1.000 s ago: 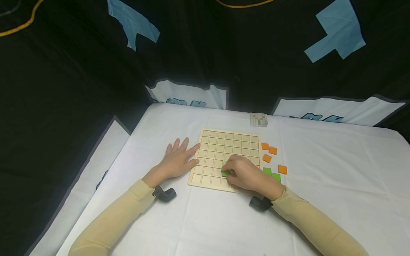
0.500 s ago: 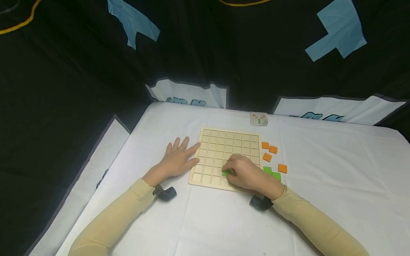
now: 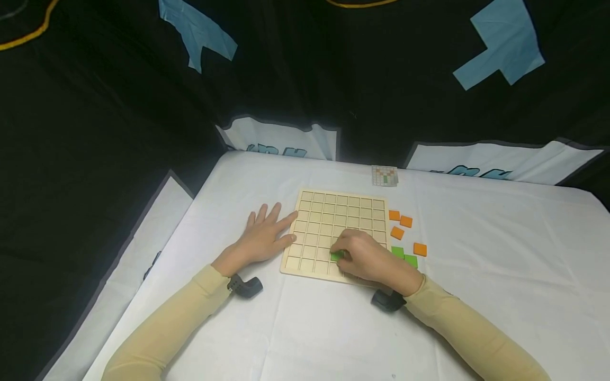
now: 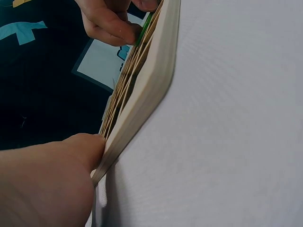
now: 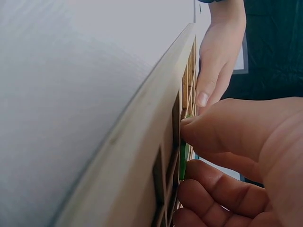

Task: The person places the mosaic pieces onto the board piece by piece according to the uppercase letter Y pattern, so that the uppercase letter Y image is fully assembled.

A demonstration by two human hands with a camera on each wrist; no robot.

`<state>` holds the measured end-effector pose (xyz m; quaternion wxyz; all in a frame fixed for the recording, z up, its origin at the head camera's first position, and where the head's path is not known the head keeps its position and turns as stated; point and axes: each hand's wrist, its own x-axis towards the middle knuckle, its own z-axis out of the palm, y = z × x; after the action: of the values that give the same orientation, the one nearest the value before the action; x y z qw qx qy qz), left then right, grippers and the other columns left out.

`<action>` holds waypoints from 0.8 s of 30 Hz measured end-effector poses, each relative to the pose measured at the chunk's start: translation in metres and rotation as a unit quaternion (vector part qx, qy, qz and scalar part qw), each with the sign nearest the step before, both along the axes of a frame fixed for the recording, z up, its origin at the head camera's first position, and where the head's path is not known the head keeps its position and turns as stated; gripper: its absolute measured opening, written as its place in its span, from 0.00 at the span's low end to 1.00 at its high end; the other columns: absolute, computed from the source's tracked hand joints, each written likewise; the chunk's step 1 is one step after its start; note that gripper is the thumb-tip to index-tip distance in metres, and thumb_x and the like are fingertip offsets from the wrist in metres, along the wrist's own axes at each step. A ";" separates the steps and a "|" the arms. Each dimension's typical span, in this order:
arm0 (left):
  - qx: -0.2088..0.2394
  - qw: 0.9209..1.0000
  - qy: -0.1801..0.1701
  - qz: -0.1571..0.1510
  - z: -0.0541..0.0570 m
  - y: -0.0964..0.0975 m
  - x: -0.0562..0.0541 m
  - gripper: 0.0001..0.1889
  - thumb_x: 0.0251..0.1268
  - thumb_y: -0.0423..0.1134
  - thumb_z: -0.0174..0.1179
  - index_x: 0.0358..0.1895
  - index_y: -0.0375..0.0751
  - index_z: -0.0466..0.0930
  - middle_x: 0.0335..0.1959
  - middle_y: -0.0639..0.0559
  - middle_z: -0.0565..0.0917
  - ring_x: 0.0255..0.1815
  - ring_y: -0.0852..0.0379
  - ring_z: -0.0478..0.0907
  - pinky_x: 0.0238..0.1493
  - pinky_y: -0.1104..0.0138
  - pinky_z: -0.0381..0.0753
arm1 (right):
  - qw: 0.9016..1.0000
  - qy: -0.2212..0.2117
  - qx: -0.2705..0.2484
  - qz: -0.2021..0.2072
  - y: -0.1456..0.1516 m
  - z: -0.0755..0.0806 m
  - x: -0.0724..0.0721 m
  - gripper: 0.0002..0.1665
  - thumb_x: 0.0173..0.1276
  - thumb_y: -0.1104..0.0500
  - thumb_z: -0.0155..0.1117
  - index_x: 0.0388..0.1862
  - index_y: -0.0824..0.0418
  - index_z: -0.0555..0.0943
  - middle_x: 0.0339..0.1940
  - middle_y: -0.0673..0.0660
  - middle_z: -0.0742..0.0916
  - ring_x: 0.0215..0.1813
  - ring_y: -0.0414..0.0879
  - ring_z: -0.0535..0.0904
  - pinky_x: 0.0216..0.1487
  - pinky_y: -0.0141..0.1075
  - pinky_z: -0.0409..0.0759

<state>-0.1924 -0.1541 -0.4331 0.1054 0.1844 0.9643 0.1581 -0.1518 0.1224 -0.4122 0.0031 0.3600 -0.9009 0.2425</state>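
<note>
Toward the near edge of the pale wooden grid board (image 3: 316,217), a green tile (image 3: 335,256) sits low at the surface, pinched between the thumb and fingers of your right hand (image 3: 364,258). At the board's left side your left hand (image 3: 262,241) lies palm down with its fingers spread apart, forefinger and thumb touching the edge. Off the right side you have two more green tiles (image 3: 411,261) and four orange tiles (image 3: 420,249) on the white-covered desk (image 3: 476,254), and beyond the far edge, a small printed card (image 3: 384,176).
</note>
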 end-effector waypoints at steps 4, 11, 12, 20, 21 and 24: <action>-0.001 1.000 0.000 0.003 -0.002 0.000 -0.001 0.34 0.78 0.59 0.46 0.83 0.57 0.54 0.84 0.33 0.44 0.83 0.26 0.33 0.79 0.31 0.33 | 1.000 -0.001 0.002 -0.001 0.000 0.000 0.000 0.15 0.55 0.72 0.70 0.43 0.65 0.90 0.36 0.53 0.88 0.35 0.39 0.74 0.40 0.31 0.80; -0.001 1.000 0.005 0.005 -0.001 0.001 -0.001 0.34 0.77 0.59 0.46 0.82 0.56 0.54 0.84 0.33 0.45 0.83 0.26 0.34 0.78 0.30 0.34 | 1.000 -0.009 0.007 -0.006 -0.001 0.001 0.001 0.16 0.56 0.72 0.69 0.44 0.65 0.90 0.36 0.53 0.88 0.36 0.40 0.76 0.40 0.31 0.80; -0.002 1.000 0.005 0.005 -0.001 0.001 -0.001 0.35 0.77 0.59 0.46 0.82 0.56 0.54 0.84 0.33 0.45 0.83 0.26 0.34 0.78 0.31 0.34 | 1.000 -0.009 0.007 -0.006 -0.001 0.001 0.001 0.16 0.56 0.72 0.69 0.44 0.65 0.90 0.36 0.53 0.88 0.36 0.40 0.76 0.40 0.31 0.80; 0.001 1.000 0.006 0.006 0.000 0.002 0.001 0.35 0.77 0.59 0.46 0.82 0.56 0.55 0.84 0.33 0.45 0.83 0.26 0.34 0.78 0.31 0.34 | 1.000 -0.003 0.007 -0.006 -0.001 0.001 0.002 0.17 0.55 0.72 0.68 0.44 0.64 0.90 0.37 0.54 0.89 0.38 0.42 0.79 0.42 0.32 0.81; 0.001 1.000 0.006 0.006 0.000 0.002 0.001 0.35 0.77 0.59 0.46 0.82 0.56 0.55 0.84 0.33 0.45 0.83 0.26 0.34 0.78 0.31 0.34 | 1.000 -0.004 0.007 -0.007 0.000 0.001 0.002 0.17 0.56 0.72 0.68 0.45 0.64 0.90 0.38 0.54 0.89 0.38 0.42 0.79 0.42 0.32 0.81; 0.000 1.000 0.006 0.005 0.000 0.001 0.001 0.34 0.77 0.59 0.46 0.82 0.56 0.55 0.84 0.33 0.45 0.83 0.25 0.34 0.78 0.30 0.34 | 1.000 -0.004 0.010 -0.008 0.001 0.001 0.002 0.17 0.56 0.71 0.69 0.46 0.64 0.90 0.39 0.54 0.89 0.40 0.43 0.80 0.44 0.34 0.82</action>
<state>-0.1917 -0.1527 -0.4329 0.0988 0.1805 0.9659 0.1573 -0.1503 0.1232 -0.4108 -0.0021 0.3515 -0.9063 0.2348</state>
